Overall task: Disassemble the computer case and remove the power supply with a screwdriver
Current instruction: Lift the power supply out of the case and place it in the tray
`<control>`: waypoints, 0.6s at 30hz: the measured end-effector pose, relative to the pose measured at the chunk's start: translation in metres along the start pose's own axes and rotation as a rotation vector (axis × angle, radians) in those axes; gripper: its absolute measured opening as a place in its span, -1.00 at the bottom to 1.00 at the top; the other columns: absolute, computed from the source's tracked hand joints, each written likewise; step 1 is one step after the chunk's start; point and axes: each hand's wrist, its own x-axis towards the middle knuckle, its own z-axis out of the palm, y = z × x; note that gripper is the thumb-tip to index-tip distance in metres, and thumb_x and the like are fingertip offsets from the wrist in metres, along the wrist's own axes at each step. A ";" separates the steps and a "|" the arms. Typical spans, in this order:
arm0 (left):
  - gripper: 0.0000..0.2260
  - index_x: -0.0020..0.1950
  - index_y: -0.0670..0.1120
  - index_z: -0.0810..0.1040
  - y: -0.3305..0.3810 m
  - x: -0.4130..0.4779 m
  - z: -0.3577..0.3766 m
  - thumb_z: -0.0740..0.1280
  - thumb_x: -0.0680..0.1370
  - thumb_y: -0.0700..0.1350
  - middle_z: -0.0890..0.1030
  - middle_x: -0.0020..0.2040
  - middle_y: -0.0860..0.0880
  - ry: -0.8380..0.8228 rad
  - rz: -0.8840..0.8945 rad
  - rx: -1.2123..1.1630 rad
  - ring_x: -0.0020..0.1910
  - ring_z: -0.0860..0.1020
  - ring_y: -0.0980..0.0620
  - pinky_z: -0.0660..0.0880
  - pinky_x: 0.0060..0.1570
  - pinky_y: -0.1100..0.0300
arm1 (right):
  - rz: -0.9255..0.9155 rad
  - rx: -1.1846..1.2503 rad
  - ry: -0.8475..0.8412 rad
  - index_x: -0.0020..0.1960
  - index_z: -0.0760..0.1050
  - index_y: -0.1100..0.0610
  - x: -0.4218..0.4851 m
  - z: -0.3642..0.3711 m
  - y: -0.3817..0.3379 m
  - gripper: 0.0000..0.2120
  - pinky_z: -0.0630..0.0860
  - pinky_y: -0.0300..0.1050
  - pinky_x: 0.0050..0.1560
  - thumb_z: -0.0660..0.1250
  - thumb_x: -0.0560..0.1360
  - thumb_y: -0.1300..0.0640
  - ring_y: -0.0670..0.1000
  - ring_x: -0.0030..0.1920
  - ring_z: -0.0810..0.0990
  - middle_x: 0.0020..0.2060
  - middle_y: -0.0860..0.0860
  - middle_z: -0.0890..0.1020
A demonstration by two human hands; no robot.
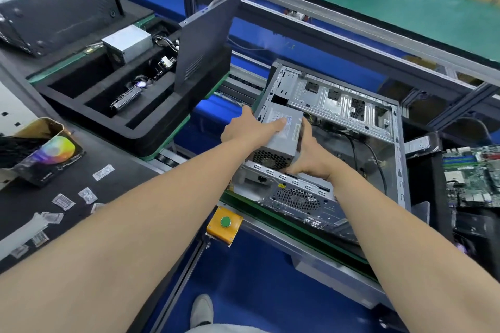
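Bare arms ended at a power supply in the case: left hand lay flat on top, right hand gripped its side

Both bare forearms reached forward and converged. Left hand lay with fingers stretched flat across the top of the power supply, thumb raised at the far side. Right hand gripped its right side, thumb pointing up along it, fingers curled under the near edge.
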 end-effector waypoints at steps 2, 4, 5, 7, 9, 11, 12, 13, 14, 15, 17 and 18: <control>-0.02 0.58 0.04 0.20 0.002 0.002 0.002 0.25 0.32 0.58 0.48 0.44 -0.07 0.019 -0.003 0.026 0.36 0.48 -0.21 0.42 -0.02 -0.03 | 0.003 0.010 -0.014 0.66 -0.49 -0.10 0.002 0.001 -0.003 0.58 0.21 0.19 0.62 0.69 0.12 0.05 0.19 0.67 0.13 0.68 0.12 0.15; -0.05 0.59 0.03 0.19 0.002 0.004 0.003 0.24 0.36 0.55 0.47 0.45 -0.09 0.029 -0.007 0.051 0.36 0.48 -0.22 0.43 0.03 -0.06 | -0.016 0.032 -0.037 0.65 -0.51 -0.10 0.003 0.003 -0.006 0.56 0.16 0.28 0.65 0.70 0.19 0.14 0.18 0.69 0.09 0.71 0.09 0.06; -0.06 0.59 0.03 0.19 0.002 0.004 0.003 0.24 0.37 0.55 0.46 0.45 -0.10 0.021 -0.009 0.054 0.36 0.48 -0.23 0.45 0.08 -0.07 | -0.027 0.054 -0.052 0.65 -0.52 -0.11 0.004 0.002 -0.006 0.55 0.15 0.27 0.65 0.71 0.23 0.20 0.15 0.70 0.06 0.72 0.06 0.01; -0.02 0.59 0.03 0.17 0.001 0.003 0.001 0.27 0.33 0.56 0.46 0.46 -0.09 -0.016 -0.010 0.038 0.36 0.48 -0.22 0.50 0.17 -0.10 | -0.023 0.115 -0.091 0.64 -0.53 -0.14 0.002 -0.002 -0.002 0.57 0.18 0.16 0.65 0.75 0.26 0.22 0.07 0.69 0.07 0.73 -0.03 -0.04; 0.07 0.59 0.03 0.17 0.001 0.001 -0.001 0.31 0.24 0.59 0.46 0.46 -0.07 -0.042 -0.012 0.017 0.37 0.47 -0.21 0.51 0.20 -0.13 | -0.003 0.248 -0.141 0.66 -0.48 -0.15 -0.004 -0.007 -0.001 0.59 0.38 -0.09 0.53 0.78 0.20 0.13 -0.03 0.66 0.15 0.72 -0.12 0.00; 0.11 0.56 0.03 0.19 0.003 0.000 -0.001 0.33 0.18 0.62 0.48 0.45 -0.06 -0.038 -0.017 0.014 0.36 0.48 -0.20 0.51 0.15 -0.10 | 0.014 0.416 -0.165 0.69 -0.36 -0.16 -0.007 -0.012 -0.003 0.53 0.58 -0.26 0.24 0.75 0.18 0.11 -0.03 0.58 0.32 0.69 -0.10 0.13; 0.12 0.55 0.02 0.21 0.004 -0.001 -0.001 0.33 0.16 0.62 0.48 0.44 -0.06 -0.035 -0.020 0.017 0.35 0.48 -0.19 0.50 0.11 -0.08 | 0.027 0.526 -0.159 0.70 -0.27 -0.18 -0.008 -0.014 -0.004 0.48 0.64 -0.19 0.17 0.75 0.17 0.08 0.00 0.52 0.44 0.66 -0.07 0.24; 0.12 0.55 0.02 0.21 0.005 -0.001 -0.001 0.33 0.16 0.63 0.48 0.44 -0.06 -0.035 -0.021 0.021 0.35 0.48 -0.19 0.48 0.07 -0.06 | 0.039 0.616 -0.146 0.67 -0.18 -0.21 -0.008 -0.015 -0.006 0.43 0.67 -0.07 0.14 0.77 0.16 0.03 0.01 0.44 0.56 0.59 -0.06 0.35; 0.13 0.55 0.01 0.20 0.005 -0.001 0.000 0.32 0.16 0.63 0.48 0.44 -0.06 -0.034 -0.021 0.028 0.35 0.48 -0.19 0.46 0.02 -0.05 | 0.052 0.659 -0.123 0.65 -0.11 -0.24 -0.007 -0.014 -0.008 0.40 0.68 0.05 0.17 0.79 0.14 -0.07 -0.01 0.37 0.63 0.53 -0.09 0.42; 0.14 0.56 0.01 0.20 0.006 0.000 0.000 0.32 0.15 0.63 0.48 0.44 -0.07 -0.030 -0.020 0.037 0.35 0.48 -0.20 0.43 -0.02 -0.03 | 0.066 0.642 -0.085 0.65 -0.10 -0.25 -0.005 -0.012 -0.010 0.38 0.66 0.17 0.22 0.79 0.13 -0.17 0.00 0.35 0.65 0.50 -0.10 0.44; 0.15 0.56 0.01 0.20 0.006 0.000 0.002 0.30 0.14 0.65 0.48 0.43 -0.07 -0.010 -0.017 0.062 0.34 0.48 -0.19 0.41 -0.06 -0.01 | 0.098 0.582 0.014 0.66 -0.04 -0.23 -0.003 -0.007 -0.014 0.29 0.62 0.34 0.26 0.74 0.20 -0.26 0.11 0.40 0.60 0.55 -0.02 0.40; 0.15 0.56 0.00 0.20 0.006 0.001 0.003 0.28 0.15 0.66 0.48 0.43 -0.07 0.000 -0.010 0.070 0.34 0.48 -0.20 0.41 -0.06 -0.02 | 0.113 0.597 0.049 0.65 0.02 -0.21 -0.002 -0.005 -0.015 0.21 0.65 0.35 0.20 0.72 0.24 -0.24 0.14 0.40 0.60 0.55 0.01 0.41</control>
